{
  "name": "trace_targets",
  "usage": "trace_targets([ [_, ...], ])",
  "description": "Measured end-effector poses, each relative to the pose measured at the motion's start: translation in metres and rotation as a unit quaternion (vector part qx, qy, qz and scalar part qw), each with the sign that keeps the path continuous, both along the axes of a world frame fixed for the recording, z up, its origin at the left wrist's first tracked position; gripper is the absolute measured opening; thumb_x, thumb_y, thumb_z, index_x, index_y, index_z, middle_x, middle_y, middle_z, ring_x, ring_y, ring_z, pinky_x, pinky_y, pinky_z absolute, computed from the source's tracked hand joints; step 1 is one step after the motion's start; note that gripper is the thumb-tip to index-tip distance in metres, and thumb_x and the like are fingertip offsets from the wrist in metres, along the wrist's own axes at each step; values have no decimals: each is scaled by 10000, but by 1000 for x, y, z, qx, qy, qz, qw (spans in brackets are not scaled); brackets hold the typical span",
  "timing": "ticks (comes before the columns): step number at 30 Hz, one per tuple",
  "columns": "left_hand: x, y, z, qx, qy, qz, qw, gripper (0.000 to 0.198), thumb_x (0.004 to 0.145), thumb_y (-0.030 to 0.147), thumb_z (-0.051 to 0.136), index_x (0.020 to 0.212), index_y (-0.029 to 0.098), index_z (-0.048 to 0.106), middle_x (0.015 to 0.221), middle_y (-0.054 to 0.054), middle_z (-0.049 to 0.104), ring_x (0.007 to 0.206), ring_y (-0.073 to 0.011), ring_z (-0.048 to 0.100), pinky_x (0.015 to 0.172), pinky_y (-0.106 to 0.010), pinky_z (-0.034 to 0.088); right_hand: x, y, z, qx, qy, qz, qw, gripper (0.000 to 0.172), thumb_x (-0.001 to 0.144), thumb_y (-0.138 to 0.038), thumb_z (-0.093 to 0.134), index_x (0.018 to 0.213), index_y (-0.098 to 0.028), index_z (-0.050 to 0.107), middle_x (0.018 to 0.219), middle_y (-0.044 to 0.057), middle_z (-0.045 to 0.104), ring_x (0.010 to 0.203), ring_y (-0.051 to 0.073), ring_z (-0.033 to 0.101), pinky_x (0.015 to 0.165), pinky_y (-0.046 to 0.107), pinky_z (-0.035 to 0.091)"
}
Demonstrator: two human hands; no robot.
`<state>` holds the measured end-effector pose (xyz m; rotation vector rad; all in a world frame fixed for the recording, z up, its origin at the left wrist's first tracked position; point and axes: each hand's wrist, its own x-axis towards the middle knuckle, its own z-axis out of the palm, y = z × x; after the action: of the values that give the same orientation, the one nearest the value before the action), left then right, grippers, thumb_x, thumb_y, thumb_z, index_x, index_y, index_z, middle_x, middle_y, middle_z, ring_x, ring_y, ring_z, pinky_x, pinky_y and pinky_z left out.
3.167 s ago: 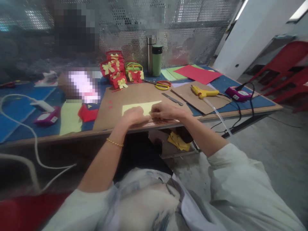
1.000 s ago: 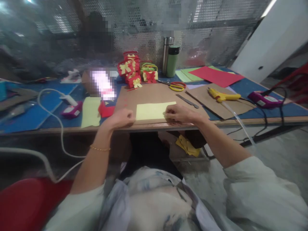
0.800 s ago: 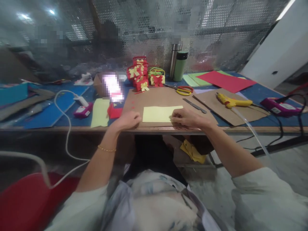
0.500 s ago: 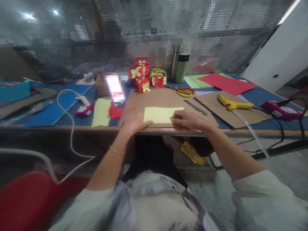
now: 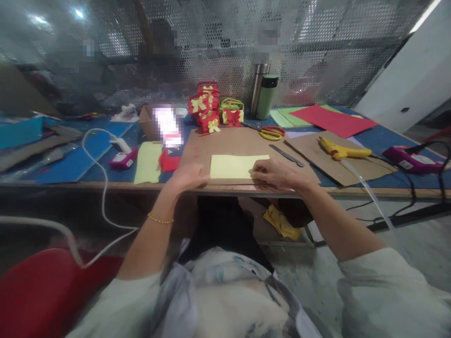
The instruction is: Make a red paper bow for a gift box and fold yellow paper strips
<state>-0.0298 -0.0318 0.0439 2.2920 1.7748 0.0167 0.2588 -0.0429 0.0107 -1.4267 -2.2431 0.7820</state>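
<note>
A pale yellow paper rectangle [image 5: 235, 166] lies flat on a brown cardboard sheet [image 5: 225, 143] at the table's near edge. My left hand [image 5: 188, 176] rests on the cardboard just left of the paper's near left corner, fingers curled loosely, holding nothing that I can see. My right hand [image 5: 274, 172] presses down on the paper's near right corner with its fingers bent together. A gold bracelet [image 5: 160, 219] circles my left wrist.
Yellow-handled scissors [image 5: 269, 133], a metal blade [image 5: 289, 155], a yellow glue gun [image 5: 341, 150] on a second cardboard, a purple device [image 5: 412, 159], two flasks [image 5: 265, 96], red and yellow paper baskets [image 5: 211, 109], red paper sheet [image 5: 333, 120], white cable [image 5: 102, 183], yellow scraps under the table [image 5: 281, 223].
My left hand slid off the yellow paper to its left side, reached back onto the corner half a second ago, then drew left again. My right hand stayed on the right corner.
</note>
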Motion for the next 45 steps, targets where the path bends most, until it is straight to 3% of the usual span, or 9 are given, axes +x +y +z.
trace_targets([
  [3,-4,-5,-4,19,16,12,1000,138,832,253,587,707,220,538,776,-69,649,704,-216,536,613,-336,316,0,1,0,14,-18,-10,1000,232,894,-398,556,764,-209,578,703,47,671,655,171,568,616,282,391],
  [6,7,-16,-14,197,38,17,979,145,883,158,514,876,170,659,966,-154,694,903,-289,606,747,-386,382,-1,1,1,20,-24,-9,999,241,899,-404,544,761,-210,584,710,51,677,683,177,579,620,282,389],
  [9,29,-27,-27,291,5,-108,951,244,971,195,464,976,155,705,1091,-173,686,1011,-303,606,863,-426,391,-3,0,2,19,-39,-11,999,252,907,-411,537,769,-208,592,710,53,686,688,175,578,610,275,379],
  [12,45,-27,-42,285,-16,-199,938,281,1013,213,437,956,166,709,1058,-136,687,987,-269,600,888,-416,379,-10,2,8,29,-101,-32,994,267,888,-432,575,757,-201,591,751,55,695,681,162,560,603,273,355],
  [19,45,-21,-64,272,-76,-199,939,231,1006,218,457,928,169,670,988,-114,666,954,-258,563,843,-391,361,-31,4,27,14,-226,-48,973,401,849,-555,611,648,-213,553,695,65,640,646,168,507,574,303,301],
  [24,46,-21,-66,272,-80,-190,940,285,1009,300,489,1034,187,749,970,-113,617,976,-276,532,829,-397,346,-31,8,25,6,-233,-49,971,384,840,-549,610,656,-215,560,683,65,620,626,164,486,572,311,294],
  [29,46,-19,-67,254,-84,-189,945,347,1003,346,531,1251,309,770,975,-98,584,1002,-283,500,840,-400,335,-20,18,18,-22,-224,-25,974,356,850,-433,607,588,-210,518,558,8,557,551,126,445,531,294,281],
  [40,47,-21,-66,254,-90,-174,947,330,997,351,558,1232,328,788,957,-92,578,987,-276,509,840,-403,337,2,13,21,-105,-170,-49,979,290,839,-215,654,578,-194,530,522,-11,593,462,103,528,498,241,349],
  [45,46,-20,-68,257,-92,-175,946,331,998,352,549,1213,312,797,956,-95,581,984,-277,507,834,-398,336,18,10,19,-125,-162,-64,977,297,832,-224,668,575,-201,523,535,-9,605,483,119,562,508,245,386],
])
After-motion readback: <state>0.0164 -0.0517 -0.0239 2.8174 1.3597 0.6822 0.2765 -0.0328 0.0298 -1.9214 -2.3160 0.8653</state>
